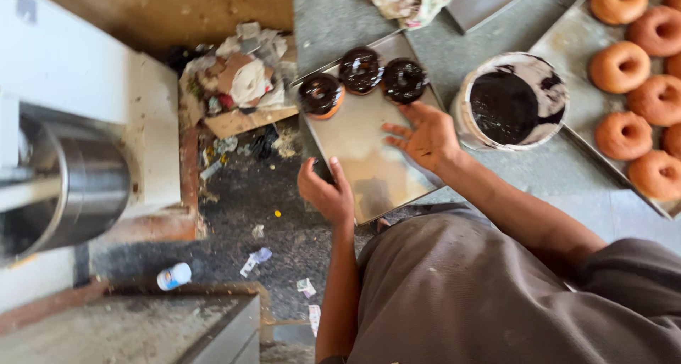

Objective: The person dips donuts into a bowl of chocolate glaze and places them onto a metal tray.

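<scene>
1. Right hand (424,135), head view: my fingers are spread open, flat on the metal tray (369,169), just below the glazed doughnut (404,80) at the tray's far end.
2. Left hand (326,192): I grip the tray's near-left edge, farther from that doughnut.
3. Chocolate bucket (511,100) stands right of the tray.

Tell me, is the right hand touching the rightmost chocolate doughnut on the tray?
Touching. The head view shows the right hand's fingertips meeting the rightmost chocolate doughnut's lower edge.

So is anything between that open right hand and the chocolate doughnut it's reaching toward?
Nothing visible. The right hand hovers just below the nearest glazed doughnut, with only bare metal tray between them. The chocolate bowl sits off to the side.
</scene>
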